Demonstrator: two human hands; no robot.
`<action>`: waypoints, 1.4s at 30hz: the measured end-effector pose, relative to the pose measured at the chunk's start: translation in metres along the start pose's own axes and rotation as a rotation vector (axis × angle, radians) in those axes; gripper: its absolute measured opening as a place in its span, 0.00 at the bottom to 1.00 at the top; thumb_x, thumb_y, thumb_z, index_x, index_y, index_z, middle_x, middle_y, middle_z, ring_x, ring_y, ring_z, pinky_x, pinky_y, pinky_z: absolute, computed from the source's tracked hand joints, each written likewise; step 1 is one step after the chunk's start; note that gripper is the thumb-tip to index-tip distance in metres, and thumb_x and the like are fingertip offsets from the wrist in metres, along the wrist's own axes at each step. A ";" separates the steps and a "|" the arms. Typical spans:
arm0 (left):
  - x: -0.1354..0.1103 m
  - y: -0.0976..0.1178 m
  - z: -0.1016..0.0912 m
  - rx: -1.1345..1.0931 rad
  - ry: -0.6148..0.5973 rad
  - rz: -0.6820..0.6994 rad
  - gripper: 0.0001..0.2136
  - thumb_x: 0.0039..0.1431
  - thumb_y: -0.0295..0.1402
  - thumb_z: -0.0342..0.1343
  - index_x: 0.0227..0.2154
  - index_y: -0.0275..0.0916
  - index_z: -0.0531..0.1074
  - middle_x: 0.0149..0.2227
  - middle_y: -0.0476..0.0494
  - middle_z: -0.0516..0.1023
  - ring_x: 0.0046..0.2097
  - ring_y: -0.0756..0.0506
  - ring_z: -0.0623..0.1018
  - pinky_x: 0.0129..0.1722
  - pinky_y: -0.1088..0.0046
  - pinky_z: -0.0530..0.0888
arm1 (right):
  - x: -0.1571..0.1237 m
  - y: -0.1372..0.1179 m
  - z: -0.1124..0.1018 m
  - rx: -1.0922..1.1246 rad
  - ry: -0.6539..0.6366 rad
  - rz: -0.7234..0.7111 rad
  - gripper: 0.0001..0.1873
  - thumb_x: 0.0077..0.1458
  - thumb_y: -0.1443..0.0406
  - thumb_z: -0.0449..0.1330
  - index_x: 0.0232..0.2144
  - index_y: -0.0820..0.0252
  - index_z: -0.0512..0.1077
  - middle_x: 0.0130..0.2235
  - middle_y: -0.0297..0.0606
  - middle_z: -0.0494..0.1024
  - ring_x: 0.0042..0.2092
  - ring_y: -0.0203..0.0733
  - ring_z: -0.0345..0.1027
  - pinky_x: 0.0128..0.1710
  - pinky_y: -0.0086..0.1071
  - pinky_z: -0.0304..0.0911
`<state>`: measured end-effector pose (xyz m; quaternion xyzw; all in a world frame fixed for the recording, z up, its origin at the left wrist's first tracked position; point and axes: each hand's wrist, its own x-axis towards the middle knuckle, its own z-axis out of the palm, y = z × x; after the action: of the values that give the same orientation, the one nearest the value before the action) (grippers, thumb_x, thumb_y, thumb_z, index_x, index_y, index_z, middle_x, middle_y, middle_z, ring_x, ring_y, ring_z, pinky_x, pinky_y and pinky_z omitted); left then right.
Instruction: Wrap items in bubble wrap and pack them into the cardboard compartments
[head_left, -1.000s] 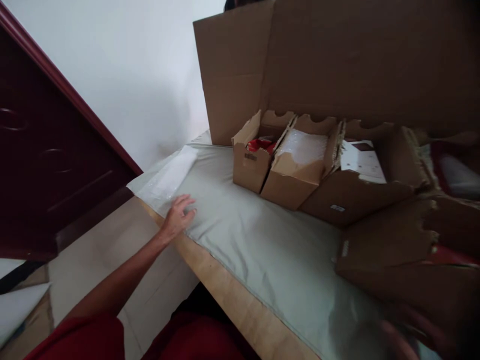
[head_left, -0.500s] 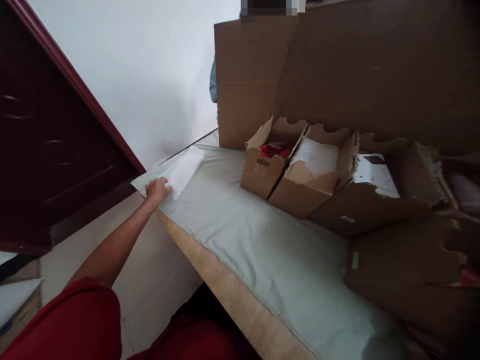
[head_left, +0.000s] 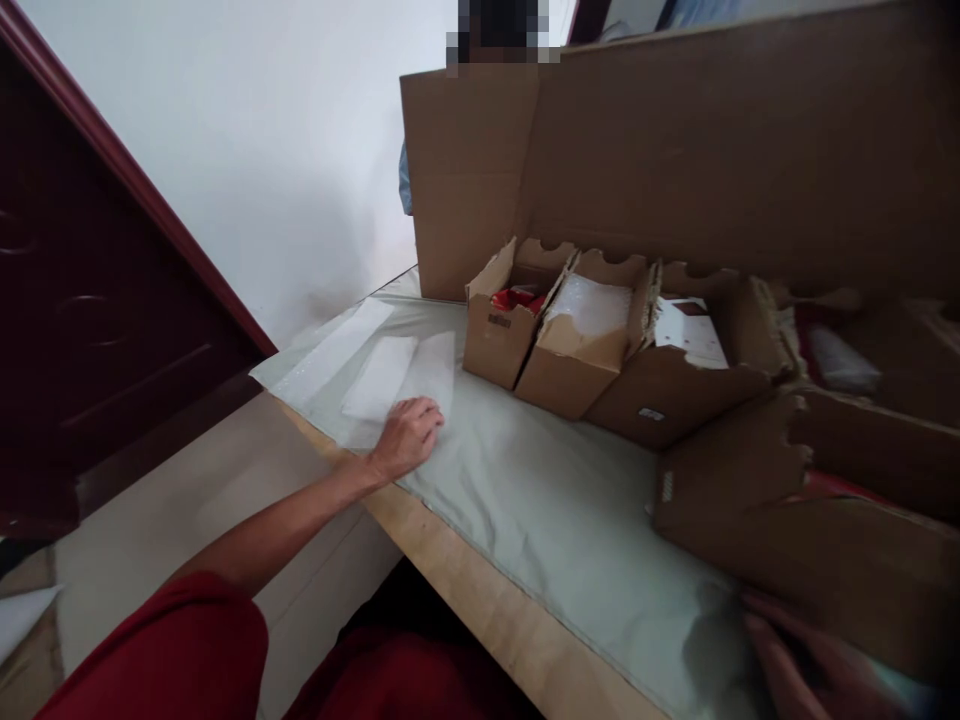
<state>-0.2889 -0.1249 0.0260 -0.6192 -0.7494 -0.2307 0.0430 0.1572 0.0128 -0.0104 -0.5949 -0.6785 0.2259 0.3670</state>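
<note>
On the green cloth lies a flat white translucent strip, likely a bubble-wrap sleeve (head_left: 431, 365). My left hand (head_left: 409, 437) is closed at its near end, palm down, fingertips curled together at the edge. Two similar pieces lie to its left: a white strip (head_left: 380, 370) close by and a long white strip (head_left: 337, 350) farther out. My right hand (head_left: 806, 655) is low in the right corner, dark and smeared, beside the nearest carton. Its finger positions and any held thing cannot be made out.
A row of cut-open cartons (head_left: 499, 340) stands along the table, containing red items, bubble wrap (head_left: 592, 300) and white pieces. Behind rises a tall cardboard panel (head_left: 675, 150), with part of a person beyond. The table's wooden edge (head_left: 427, 535) faces me; a dark red door (head_left: 90, 300) stands left.
My left hand has moved right and nearer along the cloth. White strips now lie separately side by side where one showed before. My right hand has come into view at lower right.
</note>
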 end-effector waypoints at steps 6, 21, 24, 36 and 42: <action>-0.032 0.044 0.030 -0.132 -0.060 0.148 0.11 0.58 0.22 0.53 0.38 0.40 0.77 0.50 0.38 0.80 0.51 0.39 0.78 0.53 0.55 0.73 | -0.003 -0.003 -0.006 -0.049 -0.115 0.033 0.13 0.43 0.46 0.59 0.29 0.40 0.77 0.41 0.47 0.82 0.47 0.67 0.75 0.43 0.59 0.68; -0.043 0.053 0.010 -0.130 -0.074 -0.044 0.21 0.60 0.34 0.59 0.56 0.41 0.72 0.58 0.34 0.74 0.59 0.33 0.73 0.60 0.50 0.69 | -0.026 -0.042 0.001 -0.082 -0.206 0.006 0.23 0.52 0.46 0.57 0.40 0.53 0.79 0.38 0.47 0.83 0.39 0.57 0.77 0.37 0.46 0.71; -0.035 0.039 0.014 0.024 -0.126 -0.113 0.22 0.60 0.31 0.58 0.57 0.39 0.70 0.53 0.35 0.75 0.55 0.34 0.74 0.57 0.52 0.71 | -0.028 -0.070 0.019 0.024 -0.317 -0.139 0.22 0.55 0.48 0.57 0.42 0.54 0.77 0.37 0.44 0.83 0.35 0.50 0.77 0.31 0.38 0.70; 0.009 -0.025 -0.021 -0.043 0.036 -0.279 0.14 0.58 0.23 0.48 0.40 0.40 0.76 0.42 0.42 0.80 0.44 0.42 0.78 0.47 0.65 0.76 | -0.021 -0.153 0.144 -0.310 -0.498 -0.545 0.17 0.61 0.62 0.58 0.50 0.59 0.76 0.39 0.43 0.83 0.40 0.49 0.76 0.41 0.37 0.64; 0.021 -0.107 -0.074 0.220 0.413 -0.329 0.13 0.60 0.27 0.50 0.44 0.40 0.76 0.42 0.39 0.76 0.48 0.38 0.76 0.51 0.60 0.73 | -0.025 -0.137 0.151 -0.289 -0.439 -0.609 0.13 0.64 0.65 0.55 0.44 0.60 0.78 0.41 0.44 0.83 0.42 0.49 0.75 0.44 0.38 0.63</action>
<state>-0.4113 -0.1488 0.0678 -0.4209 -0.8355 -0.2734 0.2237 -0.0460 -0.0178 -0.0096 -0.3498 -0.9108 0.1309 0.1760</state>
